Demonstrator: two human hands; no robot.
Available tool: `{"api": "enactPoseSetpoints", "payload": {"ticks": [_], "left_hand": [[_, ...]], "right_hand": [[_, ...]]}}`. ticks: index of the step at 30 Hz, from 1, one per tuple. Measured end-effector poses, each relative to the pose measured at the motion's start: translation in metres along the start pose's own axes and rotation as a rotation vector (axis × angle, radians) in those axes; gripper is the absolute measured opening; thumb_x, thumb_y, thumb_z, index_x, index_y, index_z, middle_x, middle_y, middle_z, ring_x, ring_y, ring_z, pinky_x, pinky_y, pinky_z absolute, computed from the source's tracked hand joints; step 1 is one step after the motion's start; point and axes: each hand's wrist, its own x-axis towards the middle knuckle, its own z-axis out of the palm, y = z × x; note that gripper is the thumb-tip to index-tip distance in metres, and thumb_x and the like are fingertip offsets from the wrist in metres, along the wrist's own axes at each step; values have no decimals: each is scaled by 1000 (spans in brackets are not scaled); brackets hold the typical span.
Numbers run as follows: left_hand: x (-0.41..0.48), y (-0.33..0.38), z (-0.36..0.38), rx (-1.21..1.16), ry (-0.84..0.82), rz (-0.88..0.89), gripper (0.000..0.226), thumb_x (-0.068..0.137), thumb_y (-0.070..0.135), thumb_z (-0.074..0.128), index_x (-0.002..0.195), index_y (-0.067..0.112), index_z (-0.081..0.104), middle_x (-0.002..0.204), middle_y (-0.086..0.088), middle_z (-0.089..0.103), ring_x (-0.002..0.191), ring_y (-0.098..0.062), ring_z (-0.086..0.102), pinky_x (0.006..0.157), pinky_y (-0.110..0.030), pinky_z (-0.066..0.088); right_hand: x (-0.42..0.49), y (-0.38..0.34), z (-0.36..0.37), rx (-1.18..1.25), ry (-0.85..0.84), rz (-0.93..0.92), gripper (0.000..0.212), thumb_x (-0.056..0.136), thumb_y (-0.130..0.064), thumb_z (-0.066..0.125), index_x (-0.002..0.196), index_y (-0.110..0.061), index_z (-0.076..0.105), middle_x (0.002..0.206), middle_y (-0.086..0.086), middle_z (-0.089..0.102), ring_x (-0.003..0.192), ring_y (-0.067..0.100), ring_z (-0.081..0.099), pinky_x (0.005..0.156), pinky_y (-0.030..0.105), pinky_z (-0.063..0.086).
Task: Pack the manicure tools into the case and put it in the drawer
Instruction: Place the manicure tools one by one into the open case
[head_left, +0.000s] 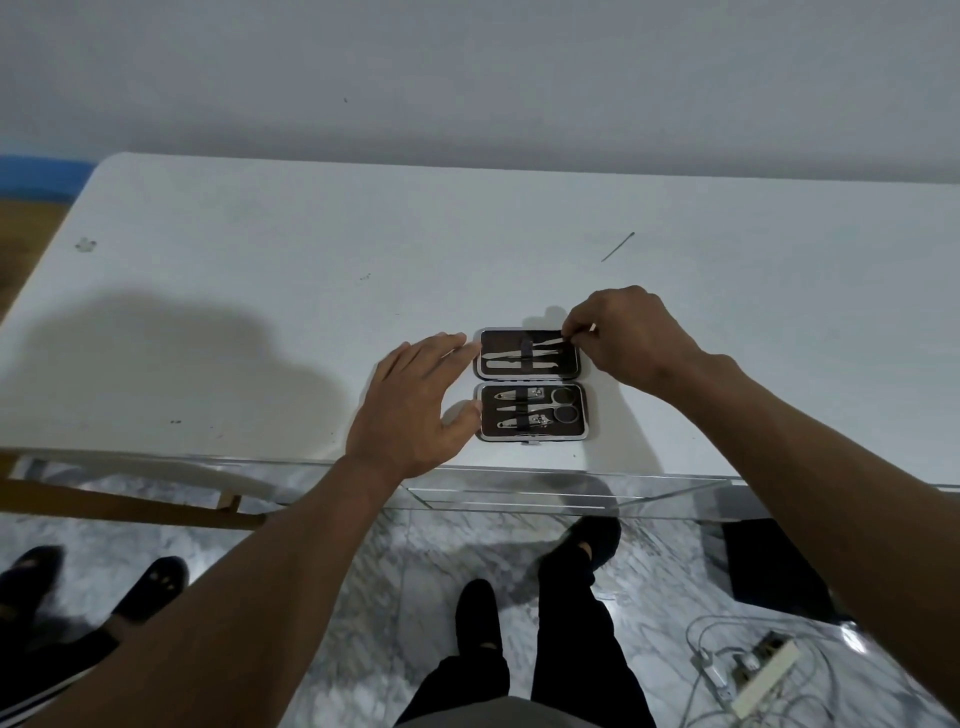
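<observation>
A dark manicure case (531, 383) lies open flat on the white table (260, 291), near its front edge. Its near half holds scissors (558, 405) and two nail clippers under a strap. The far half holds thin metal tools. My right hand (631, 335) pinches the end of a slim metal tool (550, 343) that points left into the far half. My left hand (415, 402) rests open against the case's left side, fingertips touching the far half and thumb near the near half. A thin metal pick (618, 247) lies loose on the table beyond the case.
A clear acrylic drawer (566, 493) sticks out below the table's front edge, under the case. A wooden chair frame (130, 499) stands at the lower left. On the marble floor lie a power strip with cables (753, 670) and another person's feet (93, 587).
</observation>
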Motion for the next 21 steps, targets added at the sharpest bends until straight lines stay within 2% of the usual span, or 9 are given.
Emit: {"api": "enactPoseSetpoints", "payload": {"ticks": [6, 16, 21], "left_hand": [[0, 0, 1, -5, 6, 0, 62, 83, 47, 45, 140, 23, 48, 144, 4, 47, 136, -14, 39, 115, -41, 25], [-1, -1, 0, -6, -7, -2, 62, 84, 48, 44, 141, 25, 46, 146, 6, 45, 137, -12, 36, 116, -36, 20], [0, 1, 0, -9, -3, 0, 62, 84, 47, 45, 141, 24, 46, 146, 6, 46, 137, -12, 36, 116, -36, 19]], "right_hand": [[-2, 6, -2, -21, 38, 6, 24, 88, -8, 55, 98, -14, 75, 99, 9, 73, 91, 30, 64, 77, 33, 46], [5, -11, 7, -29, 16, -28, 22, 86, -7, 54, 95, -11, 73, 98, 11, 66, 91, 30, 60, 75, 32, 42], [8, -16, 11, -40, 7, -39, 27, 82, -1, 50, 93, -9, 73, 96, 13, 64, 89, 32, 60, 74, 33, 43]]}}
